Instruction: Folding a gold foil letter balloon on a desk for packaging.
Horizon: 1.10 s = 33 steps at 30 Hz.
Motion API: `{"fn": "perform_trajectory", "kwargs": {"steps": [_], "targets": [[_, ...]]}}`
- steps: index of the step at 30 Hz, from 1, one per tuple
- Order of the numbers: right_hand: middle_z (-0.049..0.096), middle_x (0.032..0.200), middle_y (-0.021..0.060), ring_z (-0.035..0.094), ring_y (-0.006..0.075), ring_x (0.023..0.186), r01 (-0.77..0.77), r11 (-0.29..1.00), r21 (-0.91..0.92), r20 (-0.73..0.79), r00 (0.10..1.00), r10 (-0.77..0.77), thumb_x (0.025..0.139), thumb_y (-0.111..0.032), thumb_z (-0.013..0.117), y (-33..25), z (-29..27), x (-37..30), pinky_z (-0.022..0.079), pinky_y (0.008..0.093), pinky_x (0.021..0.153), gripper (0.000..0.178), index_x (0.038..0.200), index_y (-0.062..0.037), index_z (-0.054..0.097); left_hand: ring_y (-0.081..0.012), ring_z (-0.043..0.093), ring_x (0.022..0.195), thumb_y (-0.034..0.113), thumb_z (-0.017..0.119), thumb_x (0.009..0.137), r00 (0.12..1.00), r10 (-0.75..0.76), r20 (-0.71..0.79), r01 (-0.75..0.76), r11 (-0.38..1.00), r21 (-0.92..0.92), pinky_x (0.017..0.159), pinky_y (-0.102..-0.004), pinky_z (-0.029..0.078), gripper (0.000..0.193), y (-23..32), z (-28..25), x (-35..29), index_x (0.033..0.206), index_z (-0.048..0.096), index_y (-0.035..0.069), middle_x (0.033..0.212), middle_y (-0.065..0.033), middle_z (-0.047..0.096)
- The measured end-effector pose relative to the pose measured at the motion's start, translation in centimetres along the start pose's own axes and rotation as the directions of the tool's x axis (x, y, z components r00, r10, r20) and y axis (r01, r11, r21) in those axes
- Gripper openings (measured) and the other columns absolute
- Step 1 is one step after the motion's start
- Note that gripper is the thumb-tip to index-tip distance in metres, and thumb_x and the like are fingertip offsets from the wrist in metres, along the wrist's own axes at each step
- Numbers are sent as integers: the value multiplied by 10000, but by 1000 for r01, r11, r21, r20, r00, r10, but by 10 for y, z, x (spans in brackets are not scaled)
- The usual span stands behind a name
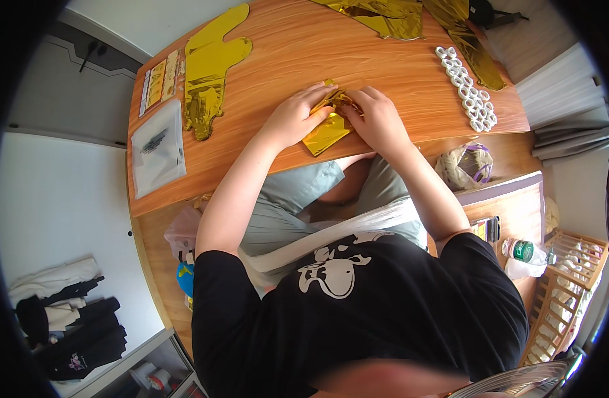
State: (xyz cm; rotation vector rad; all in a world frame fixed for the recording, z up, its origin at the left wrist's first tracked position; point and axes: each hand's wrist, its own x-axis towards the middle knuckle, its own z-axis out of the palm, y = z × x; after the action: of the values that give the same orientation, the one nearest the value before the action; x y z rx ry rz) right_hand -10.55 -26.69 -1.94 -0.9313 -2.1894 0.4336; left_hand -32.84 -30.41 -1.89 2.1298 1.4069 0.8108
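Note:
A folded piece of gold foil balloon [326, 135] lies on the wooden table near its front edge, crumpled at the far end. My left hand [296, 114] grips its left side, with the thumb on top and the fingers reaching over the far end. My right hand [376, 119] holds the right side with curled fingertips, partly hidden behind the hand. A flat gold foil balloon [215, 63] lies beyond my left hand. More gold foil [377, 16] lies at the far edge, and another long piece [473, 56] stretches along the far right.
Small white rings [465, 86] lie in rows at the table's right. On the left are a clear plastic bag [158, 152] and printed cards [162, 83]. A stuffed plastic bag [465, 164] sits below the right edge, near a green-labelled container [519, 250] and a wooden rack [563, 292].

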Motion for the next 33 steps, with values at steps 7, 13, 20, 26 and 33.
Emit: {"fn": "perform_trajectory", "kwargs": {"steps": [7, 13, 20, 26, 33], "targets": [[717, 1010, 182, 710, 340, 927, -99, 985, 143, 5, 995, 99, 897, -48, 690, -3, -18, -15, 570, 407, 838, 258, 1151, -4, 688, -292, 431, 1475, 341, 790, 886, 999, 16, 33, -20, 994, 110, 1195, -408, 379, 686, 6, -1, -1, 1478, 547, 92, 1525, -141, 537], [746, 980, 165, 737, 311, 901, -150, 981, 123, -36, 987, 155, 883, -40, 708, 2, -11, -18, 582, 382, 809, 255, 1135, -11, 682, -280, 422, 1482, 318, 813, 861, 999, 13, 36, -17, 994, 104, 1207, -408, 371, 713, 5, -1, 1, 1483, 544, 97, 1531, -132, 532], [753, 960, 136, 734, 300, 890, -192, 977, 88, -25, 981, 195, 864, -46, 726, -6, -7, -12, 578, 386, 788, 259, 1117, -31, 669, -275, 430, 1477, 294, 802, 875, 1000, 17, 13, -18, 993, 117, 1199, -410, 380, 670, 5, 2, 0, 1473, 557, 116, 1525, -110, 542], [744, 945, 106, 697, 294, 903, 31, 995, -96, 12, 999, -30, 888, -42, 685, -9, -15, -20, 537, 412, 861, 273, 1158, -77, 676, -293, 475, 1441, 271, 744, 936, 998, 48, -32, -43, 989, 139, 1181, -412, 406, 547, 3, 5, 0, 1433, 595, 98, 1481, -129, 580], [710, 1250, 81, 616, 254, 1182, 295, 903, -312, 157, 954, -257, 905, -125, 632, -7, -22, -44, 462, 413, 1023, 385, 1281, -44, 633, -289, 459, 1456, 250, 696, 971, 999, 31, -14, -29, 991, 132, 1191, -410, 392, 490, 2, 4, 1, 1425, 605, 89, 1495, -133, 569]]}}
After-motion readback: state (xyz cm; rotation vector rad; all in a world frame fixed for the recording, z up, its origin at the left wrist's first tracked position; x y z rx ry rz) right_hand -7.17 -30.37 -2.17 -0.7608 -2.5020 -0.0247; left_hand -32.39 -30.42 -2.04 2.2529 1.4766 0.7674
